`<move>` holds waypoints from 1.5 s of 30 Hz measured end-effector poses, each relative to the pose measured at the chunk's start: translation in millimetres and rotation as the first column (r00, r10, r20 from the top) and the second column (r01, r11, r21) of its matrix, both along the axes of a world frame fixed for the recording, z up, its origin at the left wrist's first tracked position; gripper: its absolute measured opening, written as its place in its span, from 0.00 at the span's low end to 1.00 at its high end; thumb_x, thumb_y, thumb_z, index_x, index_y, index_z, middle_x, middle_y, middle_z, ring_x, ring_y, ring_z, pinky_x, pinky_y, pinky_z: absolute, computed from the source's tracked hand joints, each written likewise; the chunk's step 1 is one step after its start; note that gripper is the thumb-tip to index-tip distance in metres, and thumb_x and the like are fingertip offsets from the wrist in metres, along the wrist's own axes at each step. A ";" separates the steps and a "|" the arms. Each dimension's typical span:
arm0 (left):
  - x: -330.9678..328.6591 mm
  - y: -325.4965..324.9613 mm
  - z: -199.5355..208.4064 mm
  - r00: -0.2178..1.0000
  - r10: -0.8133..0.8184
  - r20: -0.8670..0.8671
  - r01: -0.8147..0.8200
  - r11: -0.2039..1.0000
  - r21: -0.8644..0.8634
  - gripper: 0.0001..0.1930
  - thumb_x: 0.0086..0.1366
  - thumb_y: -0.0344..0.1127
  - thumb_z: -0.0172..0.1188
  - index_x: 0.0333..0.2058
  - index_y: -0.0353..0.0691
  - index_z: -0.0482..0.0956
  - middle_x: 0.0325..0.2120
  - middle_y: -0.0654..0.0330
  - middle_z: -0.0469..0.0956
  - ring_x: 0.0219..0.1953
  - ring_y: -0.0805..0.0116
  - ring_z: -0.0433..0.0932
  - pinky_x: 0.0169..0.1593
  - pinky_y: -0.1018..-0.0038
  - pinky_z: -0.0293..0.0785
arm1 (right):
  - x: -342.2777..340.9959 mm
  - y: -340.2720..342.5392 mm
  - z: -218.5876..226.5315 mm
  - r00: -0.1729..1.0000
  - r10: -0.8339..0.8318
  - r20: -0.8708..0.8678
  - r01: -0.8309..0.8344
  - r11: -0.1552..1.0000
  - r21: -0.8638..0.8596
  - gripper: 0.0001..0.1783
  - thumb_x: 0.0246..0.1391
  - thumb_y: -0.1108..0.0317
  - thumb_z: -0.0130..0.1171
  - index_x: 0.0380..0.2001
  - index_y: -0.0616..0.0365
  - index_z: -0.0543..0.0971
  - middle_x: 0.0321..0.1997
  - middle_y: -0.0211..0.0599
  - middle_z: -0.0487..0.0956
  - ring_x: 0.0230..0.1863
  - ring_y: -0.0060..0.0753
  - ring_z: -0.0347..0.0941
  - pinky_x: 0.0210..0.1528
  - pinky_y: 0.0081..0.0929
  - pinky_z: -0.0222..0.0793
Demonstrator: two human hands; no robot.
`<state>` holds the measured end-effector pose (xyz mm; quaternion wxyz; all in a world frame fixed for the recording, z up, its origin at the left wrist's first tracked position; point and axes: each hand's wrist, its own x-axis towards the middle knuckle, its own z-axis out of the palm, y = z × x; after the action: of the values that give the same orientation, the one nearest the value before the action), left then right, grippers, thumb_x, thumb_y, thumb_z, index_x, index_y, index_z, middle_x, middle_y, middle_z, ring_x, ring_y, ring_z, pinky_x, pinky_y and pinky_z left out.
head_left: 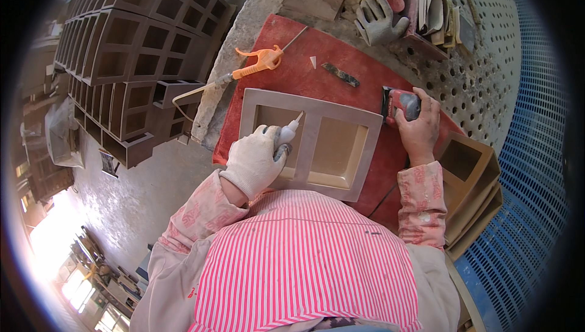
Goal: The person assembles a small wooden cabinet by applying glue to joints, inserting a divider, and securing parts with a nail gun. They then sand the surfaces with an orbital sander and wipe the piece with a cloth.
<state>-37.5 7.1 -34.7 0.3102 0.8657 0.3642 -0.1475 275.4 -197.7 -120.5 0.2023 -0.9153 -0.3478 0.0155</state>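
At the far left, stacks of brown compartment frames (pixel 137 52) stand beside the tabletop (pixel 481 70), their square cells facing up. Next comes an orange air blow gun (pixel 259 63) lying on the red mat (pixel 341 58) that covers part of the tabletop, its hose trailing off toward the left. Just below it, the left hand (pixel 255 160), in a white glove, is clamped around a small white squeeze bottle (pixel 287 133), the nozzle tip pointing up and right at the centre bar of a grey-brown frame with 2 compartments (pixel 311 143). That frame lies flat on the red mat, directly in front of the person's pink striped apron (pixel 304 259). Further right, the bare right hand (pixel 419 126) rests closed over a red and grey hand sander (pixel 402 103), just beside the frame's right edge. A grey glove (pixel 379 21) lies at the back. At the far right, more brown frames (pixel 472 180) are stacked at the tabletop's edge
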 end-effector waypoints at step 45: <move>-3.4 130.0 -69.3 0.901 -0.052 0.430 -0.343 0.522 0.781 0.31 0.58 0.34 0.71 0.61 0.49 0.72 0.67 0.55 0.72 0.73 0.49 0.67 0.81 0.44 0.49 | 0.1 -5.3 -4.4 1.000 0.010 -0.019 -0.009 0.999 0.047 0.39 0.49 0.60 0.75 0.66 0.37 0.74 0.61 0.38 0.75 0.62 0.54 0.74 0.64 0.50 0.74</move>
<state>-40.9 137.1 -104.1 -0.0665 0.8823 0.3902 0.2545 275.5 -203.0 -124.9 0.2272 -0.9085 -0.3503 0.0171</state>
